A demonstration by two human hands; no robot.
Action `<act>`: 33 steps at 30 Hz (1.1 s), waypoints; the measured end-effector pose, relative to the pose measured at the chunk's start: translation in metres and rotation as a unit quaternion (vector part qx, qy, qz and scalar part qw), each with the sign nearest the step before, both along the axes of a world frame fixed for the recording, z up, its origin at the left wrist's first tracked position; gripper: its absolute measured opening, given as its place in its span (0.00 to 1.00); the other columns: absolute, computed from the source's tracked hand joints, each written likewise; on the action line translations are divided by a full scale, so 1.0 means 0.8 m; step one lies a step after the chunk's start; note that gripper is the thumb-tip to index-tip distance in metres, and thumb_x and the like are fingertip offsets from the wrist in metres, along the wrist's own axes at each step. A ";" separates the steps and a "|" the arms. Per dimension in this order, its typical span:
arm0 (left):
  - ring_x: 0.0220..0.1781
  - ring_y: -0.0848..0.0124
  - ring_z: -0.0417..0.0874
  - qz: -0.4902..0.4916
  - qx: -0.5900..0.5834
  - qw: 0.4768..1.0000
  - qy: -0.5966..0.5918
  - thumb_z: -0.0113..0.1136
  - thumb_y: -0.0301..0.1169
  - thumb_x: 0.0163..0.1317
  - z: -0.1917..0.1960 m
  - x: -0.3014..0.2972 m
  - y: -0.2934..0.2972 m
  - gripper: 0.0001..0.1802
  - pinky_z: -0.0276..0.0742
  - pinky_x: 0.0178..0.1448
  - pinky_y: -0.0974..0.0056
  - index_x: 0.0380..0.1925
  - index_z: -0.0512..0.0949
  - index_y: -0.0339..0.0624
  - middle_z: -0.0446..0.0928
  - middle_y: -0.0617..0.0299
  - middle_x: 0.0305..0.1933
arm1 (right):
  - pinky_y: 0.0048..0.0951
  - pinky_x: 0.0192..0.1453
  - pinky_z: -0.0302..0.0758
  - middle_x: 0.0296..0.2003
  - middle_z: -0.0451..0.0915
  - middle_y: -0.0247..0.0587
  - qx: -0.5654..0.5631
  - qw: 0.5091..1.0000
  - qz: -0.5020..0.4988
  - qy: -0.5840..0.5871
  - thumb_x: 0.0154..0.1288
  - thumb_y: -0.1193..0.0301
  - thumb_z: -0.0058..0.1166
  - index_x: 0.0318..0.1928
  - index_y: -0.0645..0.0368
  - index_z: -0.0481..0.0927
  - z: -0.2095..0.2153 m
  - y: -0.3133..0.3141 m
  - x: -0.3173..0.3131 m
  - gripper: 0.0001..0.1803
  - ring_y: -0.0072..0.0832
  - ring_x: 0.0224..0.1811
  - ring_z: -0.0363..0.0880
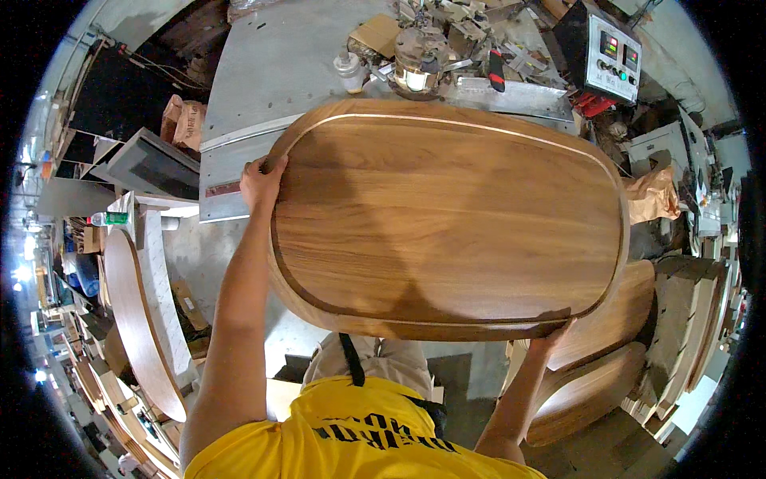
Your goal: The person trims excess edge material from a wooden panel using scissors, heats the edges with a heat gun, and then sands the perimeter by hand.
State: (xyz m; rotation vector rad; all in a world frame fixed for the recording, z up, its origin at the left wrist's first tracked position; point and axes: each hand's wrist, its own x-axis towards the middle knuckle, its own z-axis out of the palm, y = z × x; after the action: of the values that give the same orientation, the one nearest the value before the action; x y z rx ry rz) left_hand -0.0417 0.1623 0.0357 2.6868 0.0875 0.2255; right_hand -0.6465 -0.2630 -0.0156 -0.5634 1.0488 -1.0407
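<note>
A large brown wooden tabletop (447,215) with rounded corners and an inset line along its rim spans the space in front of me. My left hand (262,184) grips its left edge, the thumb over the rim. At the near right edge, my right hand (550,337) holds the panel from below, most of its fingers hidden under the wood. The tabletop's far side overlaps the grey metal machine table (263,76), while its near side hangs out close to my body. Whether it rests on that table I cannot tell.
Beyond the tabletop stand a clear plastic cup (349,70), a round metal machine part (419,60), a red-and-black tool (496,70) and heaped scraps. A control box (613,60) is far right. More curved wooden panels (594,391) lie at right, another (140,319) at left.
</note>
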 end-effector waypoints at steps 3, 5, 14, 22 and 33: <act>0.59 0.52 0.82 -0.010 0.010 1.000 -0.012 0.74 0.62 0.52 -0.005 0.005 0.009 0.36 0.77 0.65 0.51 0.47 0.89 0.42 0.85 0.52 0.52 | 0.34 0.33 0.77 0.29 0.80 0.28 0.010 0.999 0.021 -0.042 0.74 0.43 0.57 0.46 0.44 0.82 0.001 0.001 0.001 0.20 0.28 0.29 0.78; 0.59 0.52 0.81 -0.009 0.003 1.000 -0.016 0.75 0.62 0.52 -0.008 0.006 0.017 0.36 0.76 0.66 0.51 0.47 0.89 0.42 0.85 0.53 0.52 | 0.37 0.33 0.78 0.30 0.80 0.29 0.014 0.998 0.022 -0.051 0.72 0.41 0.58 0.45 0.45 0.83 0.001 0.001 0.005 0.22 0.30 0.29 0.78; 0.62 0.51 0.79 0.000 0.019 1.000 -0.011 0.76 0.61 0.51 -0.011 0.033 0.054 0.35 0.74 0.67 0.48 0.45 0.89 0.42 0.84 0.54 0.54 | 0.40 0.34 0.79 0.33 0.82 0.33 0.050 0.997 0.016 -0.064 0.71 0.38 0.56 0.46 0.45 0.81 0.011 0.023 0.047 0.25 0.34 0.31 0.79; 0.67 0.47 0.75 -0.155 -0.117 0.979 -0.056 0.79 0.54 0.52 -0.022 0.125 0.018 0.45 0.72 0.71 0.46 0.65 0.75 0.42 0.77 0.51 0.65 | 0.41 0.38 0.82 0.38 0.83 0.32 0.020 0.999 0.025 -0.013 0.76 0.42 0.52 0.49 0.46 0.83 -0.002 0.071 0.075 0.22 0.32 0.36 0.81; 0.49 0.54 0.82 -0.511 0.012 0.847 -0.146 0.77 0.64 0.48 0.001 0.187 -0.152 0.34 0.71 0.60 0.47 0.36 0.85 0.44 0.84 0.57 0.40 | 0.32 0.28 0.80 0.33 0.82 0.29 0.055 0.958 -0.222 0.172 0.76 0.44 0.53 0.50 0.47 0.83 0.009 0.147 0.104 0.22 0.25 0.27 0.80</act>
State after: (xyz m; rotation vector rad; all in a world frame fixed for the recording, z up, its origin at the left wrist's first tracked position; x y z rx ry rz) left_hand 0.1075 0.0407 0.0363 2.2924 -1.3905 0.2717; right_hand -0.5635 -0.1453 -0.0082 -0.4332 1.5826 -1.2919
